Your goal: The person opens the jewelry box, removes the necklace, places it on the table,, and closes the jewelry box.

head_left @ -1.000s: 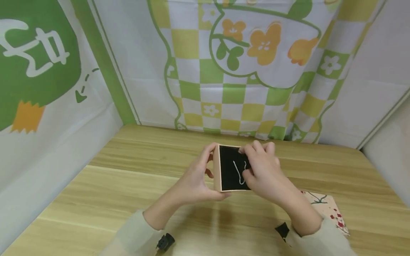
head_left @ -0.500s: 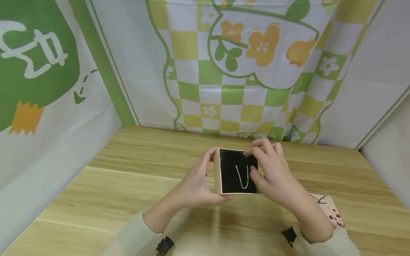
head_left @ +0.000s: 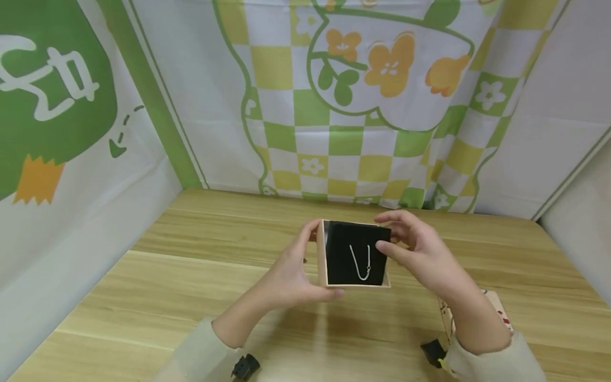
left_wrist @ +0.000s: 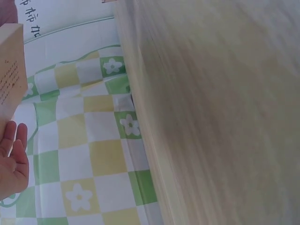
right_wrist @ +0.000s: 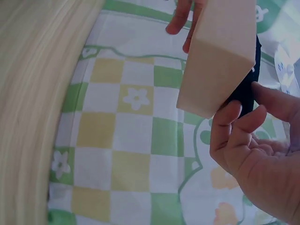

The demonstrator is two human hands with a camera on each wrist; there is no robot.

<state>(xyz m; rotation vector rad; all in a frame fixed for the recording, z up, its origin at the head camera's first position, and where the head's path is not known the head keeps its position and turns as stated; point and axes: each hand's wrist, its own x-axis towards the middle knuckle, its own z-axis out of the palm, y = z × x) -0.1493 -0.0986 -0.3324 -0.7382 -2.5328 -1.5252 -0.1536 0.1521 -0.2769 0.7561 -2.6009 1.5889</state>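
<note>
A small cream cardboard box is held above the table in my left hand, thumb along its near side. Inside sits a black square pad, its right edge tilted up out of the box. A thin silver chain lies on the pad in a U shape. With thumb and fingers, my right hand pinches the pad's raised right edge. The right wrist view shows the thumb on one face of the black pad and fingers behind it. Printed writing covers one side of the box.
A flat cream piece with red blossoms lies on the wooden table, partly under my right forearm. Small black devices sit by both sleeves, one at the left. A checked curtain hangs behind the table.
My right hand has moved off the pad's face to its right edge. That edge has come up out of the box, and more of the silver chain shows.
</note>
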